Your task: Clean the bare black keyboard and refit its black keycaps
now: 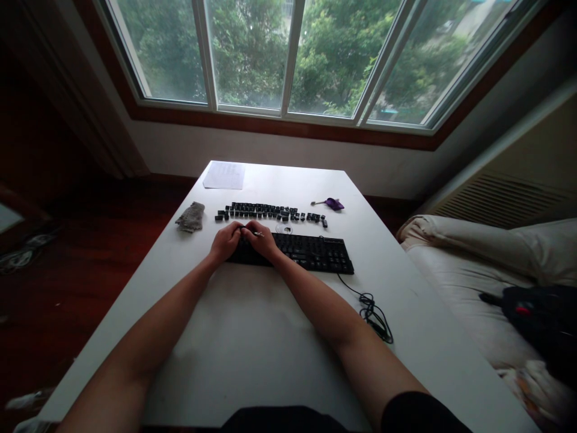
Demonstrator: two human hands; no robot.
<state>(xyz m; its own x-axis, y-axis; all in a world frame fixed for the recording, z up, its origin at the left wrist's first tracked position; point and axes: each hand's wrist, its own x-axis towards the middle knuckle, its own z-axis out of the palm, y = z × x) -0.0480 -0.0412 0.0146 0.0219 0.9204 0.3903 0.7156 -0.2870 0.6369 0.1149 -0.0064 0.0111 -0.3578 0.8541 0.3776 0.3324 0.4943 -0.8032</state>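
Observation:
A black keyboard (311, 252) lies across the white table, its left end partly covered by my hands. My left hand (226, 240) is closed over the keyboard's upper left corner, fingertips meeting those of the other hand. A small dark piece, perhaps a keycap, shows between the fingertips, too small to make out. My right hand (262, 240) is also closed, and a thin metal tool (258, 233) sticks out of it. Beyond the keyboard, loose black keycaps (261, 209) stand in uneven rows. Close behind the keyboard lies a small clear round item (283, 229).
A grey cloth (191, 216) is at the table's left edge, and paper (224, 175) at the far left corner. Toward the right back lie a purple item (334, 204) and a small brush (318, 202). The coiled cable (373, 316) rests on the right.

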